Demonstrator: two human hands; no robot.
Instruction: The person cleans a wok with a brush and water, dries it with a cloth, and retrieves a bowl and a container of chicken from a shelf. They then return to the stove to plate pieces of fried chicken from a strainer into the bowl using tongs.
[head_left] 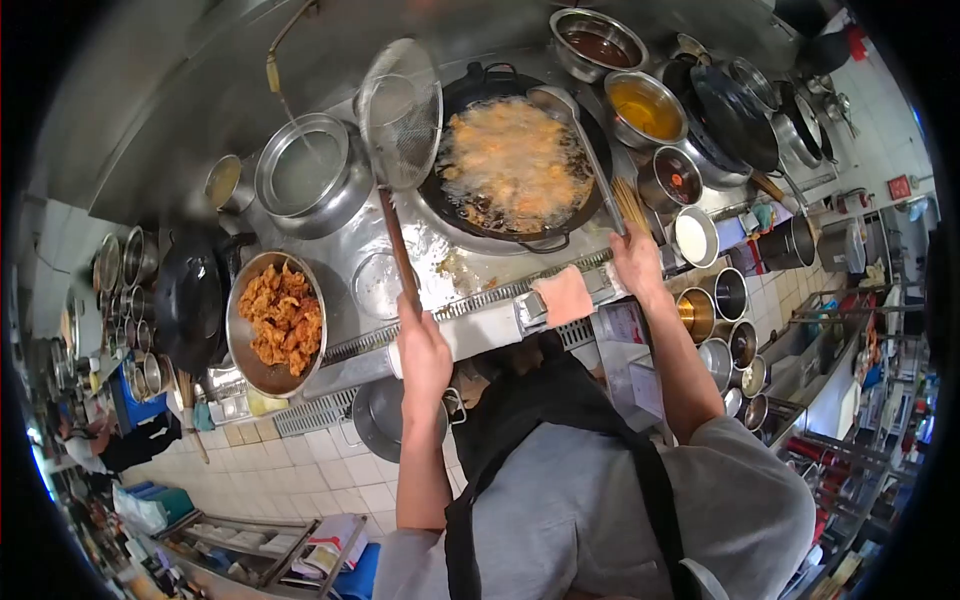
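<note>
My left hand point(424, 352) is closed around the wooden handle of a wire mesh strainer point(402, 115), whose round basket is raised at the left rim of the wok. In my right hand point(637, 262) is the long handle of a metal ladle point(597, 165), its bowl at the far right edge of the wok. Battered pieces point(515, 165) bubble in hot oil inside the black wok point(467, 92). To the left, a steel bowl point(236, 335) holds browned fried pieces point(280, 318).
A large steel pot point(318, 215) stands left of the wok. Bowls of dark sauce point(598, 47) and yellow liquid point(645, 108) sit to its right, beside a white-filled container point(692, 238). A pink cloth point(563, 297) lies on the front rail. Another person point(125, 445) is at far left.
</note>
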